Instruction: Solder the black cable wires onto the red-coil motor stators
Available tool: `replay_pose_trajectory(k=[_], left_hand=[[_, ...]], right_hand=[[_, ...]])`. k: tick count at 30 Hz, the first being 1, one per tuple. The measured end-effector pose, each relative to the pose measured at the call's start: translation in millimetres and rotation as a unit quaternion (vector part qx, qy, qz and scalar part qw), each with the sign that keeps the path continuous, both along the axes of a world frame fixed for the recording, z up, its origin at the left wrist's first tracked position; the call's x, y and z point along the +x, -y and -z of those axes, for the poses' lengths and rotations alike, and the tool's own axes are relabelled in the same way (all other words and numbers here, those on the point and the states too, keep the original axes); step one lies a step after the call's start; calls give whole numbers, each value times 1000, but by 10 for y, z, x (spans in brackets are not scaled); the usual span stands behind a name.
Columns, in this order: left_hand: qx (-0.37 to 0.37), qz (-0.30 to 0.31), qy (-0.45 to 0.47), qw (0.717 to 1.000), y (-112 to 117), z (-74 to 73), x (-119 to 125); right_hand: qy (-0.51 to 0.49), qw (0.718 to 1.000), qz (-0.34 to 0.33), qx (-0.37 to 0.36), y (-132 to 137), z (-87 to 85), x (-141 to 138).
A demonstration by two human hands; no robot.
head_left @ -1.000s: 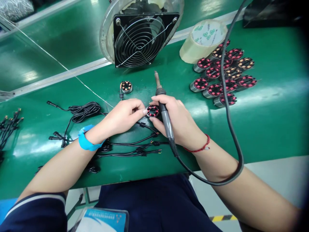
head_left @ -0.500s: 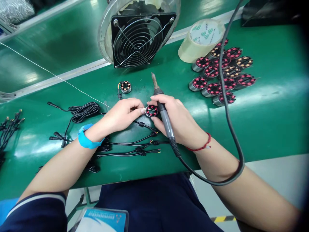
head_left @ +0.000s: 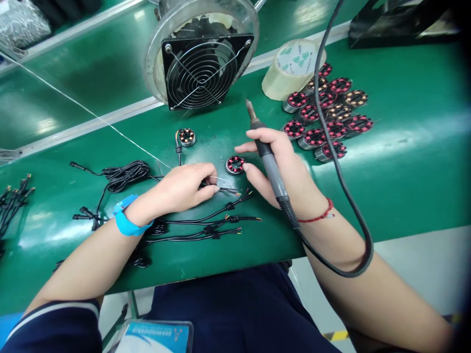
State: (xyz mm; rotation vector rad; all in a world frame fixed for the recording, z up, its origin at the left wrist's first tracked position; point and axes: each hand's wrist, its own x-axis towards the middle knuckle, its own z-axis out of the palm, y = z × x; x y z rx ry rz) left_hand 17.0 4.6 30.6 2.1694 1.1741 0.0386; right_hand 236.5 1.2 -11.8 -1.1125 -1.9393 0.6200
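My right hand grips a soldering iron with its tip pointing up and away, and its fingertips touch a small red-wound stator lying on the green table. My left hand is closed in a pinch on the end of a black cable and a thin solder wire, a little to the left of the stator. Its wrist wears a blue strap.
A fan in a black frame stands at the back. A tape roll and several stators lie at the right. Another stator sits behind my left hand. Black cables spread at the left. The iron's cord loops over my right arm.
My left hand has drawn back from the stator toward me and now pinches a cable end. The right hand has shifted right with the iron, leaving the stator on the table.
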Motion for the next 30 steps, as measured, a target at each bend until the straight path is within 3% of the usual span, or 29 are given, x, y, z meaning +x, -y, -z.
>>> replay_pose_trajectory(k=[5, 14, 20, 30], left_hand=[[-25, -110, 128, 985, -33, -18, -33], [-52, -112, 180, 976, -89, -8, -85], [-86, -81, 157, 980, -95, -39, -103], [-69, -93, 156, 981, -81, -27, -73]], right_hand=[[-92, 995, 33, -22, 48, 1, -66], [-247, 963, 21, -103, 106, 68, -268], [-235, 964, 24, -127, 106, 45, -271], [-196, 973, 24, -119, 134, -26, -269]])
